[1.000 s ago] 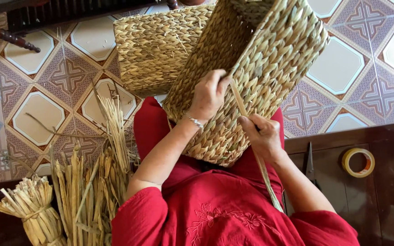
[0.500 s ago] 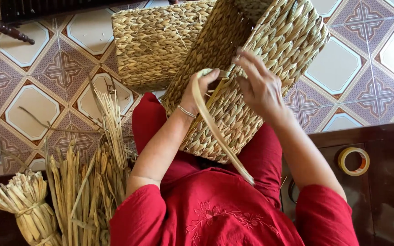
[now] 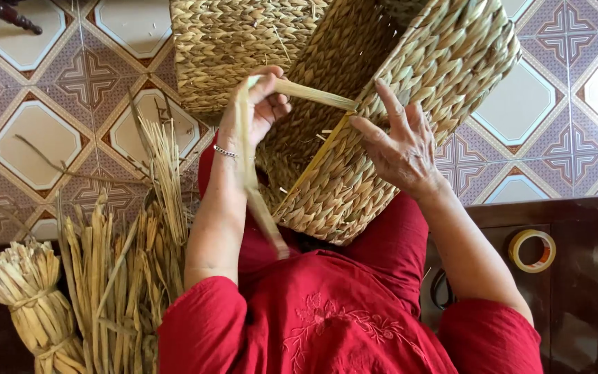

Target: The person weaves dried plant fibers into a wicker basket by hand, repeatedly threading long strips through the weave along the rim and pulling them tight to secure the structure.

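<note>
Since half a second back, the left hand (image 3: pixel 261 104) has swung the strip up and over, so it now runs straight across to the basket instead of looping down over the lap, and the right hand (image 3: pixel 399 142) has slid lower on the weave with its fingers spread.

Nearest the camera, lower middle of the frame, is the lap in red embroidered cloth, with the loose tail of the long flat pale-straw weaving strip (image 3: pixel 257 201) hanging down over it. Just above, the left hand is closed around the strip's bend, thumb and fingers pinching it. The strip's upper run goes right, to the corner edge of the tall rectangular woven straw basket (image 3: pixel 382 104) that lies tilted on the lap, centre to upper right. The right hand is open wide, flat on the basket wall, holding nothing, fingertips at the spot where the strip enters.

Looks to me like a pull-through step: the strip is threaded and being drawn tight. I'd guess the next move needs steady tension while the right hand pins the weave.

Farther off, a second woven straw basket (image 3: pixel 230 48) sits top centre on the patterned tile floor (image 3: pixel 36 138).
</note>
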